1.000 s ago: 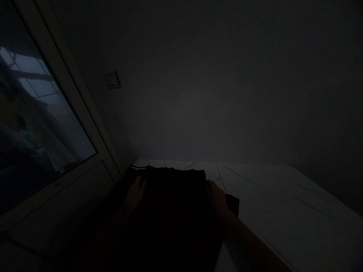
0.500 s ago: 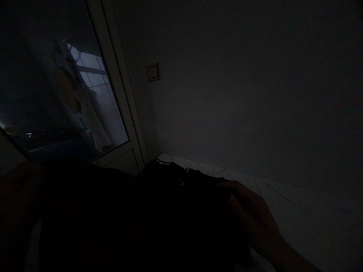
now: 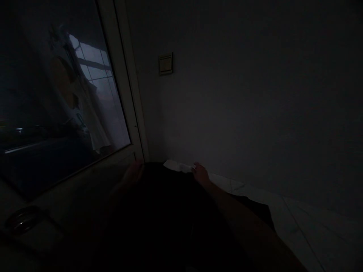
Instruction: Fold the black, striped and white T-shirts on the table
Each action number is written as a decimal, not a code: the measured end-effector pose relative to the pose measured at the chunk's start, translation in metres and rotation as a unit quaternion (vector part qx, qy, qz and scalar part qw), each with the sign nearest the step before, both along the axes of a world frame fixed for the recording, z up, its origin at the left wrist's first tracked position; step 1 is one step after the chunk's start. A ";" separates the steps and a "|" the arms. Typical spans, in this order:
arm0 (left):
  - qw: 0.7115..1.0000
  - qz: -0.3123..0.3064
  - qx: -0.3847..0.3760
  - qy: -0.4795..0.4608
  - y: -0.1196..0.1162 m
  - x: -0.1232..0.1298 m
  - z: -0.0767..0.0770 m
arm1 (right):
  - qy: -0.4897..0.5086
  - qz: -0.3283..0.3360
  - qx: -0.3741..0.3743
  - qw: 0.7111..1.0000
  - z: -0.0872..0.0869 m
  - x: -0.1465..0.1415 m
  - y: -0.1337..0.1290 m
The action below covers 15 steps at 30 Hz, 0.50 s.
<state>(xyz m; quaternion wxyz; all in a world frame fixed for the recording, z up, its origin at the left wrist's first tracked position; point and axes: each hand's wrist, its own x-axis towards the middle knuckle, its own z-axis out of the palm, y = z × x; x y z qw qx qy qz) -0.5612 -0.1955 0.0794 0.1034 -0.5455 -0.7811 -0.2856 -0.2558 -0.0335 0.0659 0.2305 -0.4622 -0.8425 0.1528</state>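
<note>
Dark garment [image 3: 161, 211], seemingly, beneath left hand [image 3: 131, 175] and right hand [image 3: 200, 173], pale tabletop [image 3: 300, 223] beside

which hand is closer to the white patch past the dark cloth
Right: the right hand touches the end of the white patch at the dark cloth's far edge. The left hand is farther off, across the cloth.

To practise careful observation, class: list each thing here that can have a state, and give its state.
Left hand: dim, at the garment's edge.
Right hand: resting on the garment's far edge.
Dark garment: lying on the table, folds unclear.
Table: pale, partly covered.
Glass door: appears shut.
Wall switch: position unclear.
</note>
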 end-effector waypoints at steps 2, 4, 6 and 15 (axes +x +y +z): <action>0.997 -0.053 -0.056 0.002 -0.010 0.025 -0.054 | -0.013 0.030 0.019 0.999 -0.020 -0.008 -0.014; 0.984 -0.087 -0.150 0.025 -0.028 0.046 -0.100 | -0.035 0.121 0.060 0.990 -0.043 -0.010 -0.035; 0.974 -0.091 -0.202 0.039 -0.044 0.060 -0.130 | -0.072 0.204 0.083 0.973 -0.068 -0.008 -0.053; 0.972 -0.072 -0.207 0.089 -0.051 0.066 -0.145 | -0.127 0.219 0.018 0.967 -0.083 0.010 -0.076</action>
